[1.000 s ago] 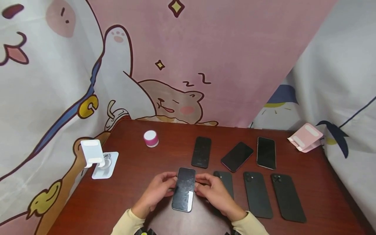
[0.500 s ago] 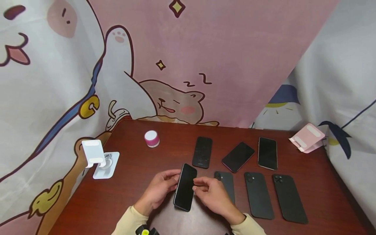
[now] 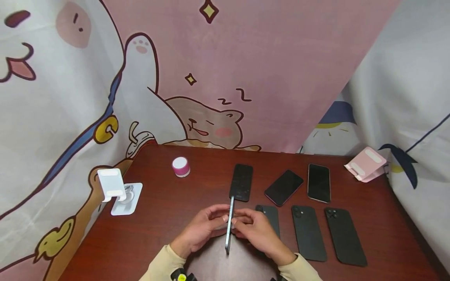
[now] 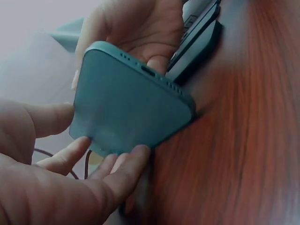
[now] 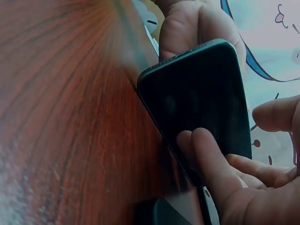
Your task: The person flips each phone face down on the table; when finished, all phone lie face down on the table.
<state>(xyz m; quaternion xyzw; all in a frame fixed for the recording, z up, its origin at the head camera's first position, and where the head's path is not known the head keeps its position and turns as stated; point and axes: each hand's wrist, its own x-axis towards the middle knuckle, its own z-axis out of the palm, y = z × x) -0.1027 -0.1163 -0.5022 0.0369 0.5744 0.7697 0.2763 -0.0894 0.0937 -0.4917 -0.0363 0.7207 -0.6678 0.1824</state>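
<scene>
A smartphone point(image 3: 229, 228) stands on its long edge between my two hands, its narrow side turned up toward the head view. My left hand point(image 3: 206, 226) holds it: in the left wrist view the thumb meets its upper edge and the fingertips point(image 4: 139, 151) lie on its plain back. On the dark screen side, in the right wrist view, my right hand point(image 3: 258, 232) touches the glass with its fingertips point(image 5: 202, 140), while its thumb stays apart from the phone. The lower edge is close to the table; contact there is unclear.
Right of my hands lie three dark phones back up, one point(image 3: 270, 218) partly hidden, then a second point(image 3: 309, 233) and a third point(image 3: 345, 236). Behind are three screen-up phones point(image 3: 241, 181). A white stand point(image 3: 121, 195), pink-white cylinder point(image 3: 181, 167) and pink stand point(image 3: 367, 164) edge the table.
The phone has turned from screen facing up to standing on its long edge, shifting slightly right. My left hand has moved right with it; my right hand has stayed nearly in place.
</scene>
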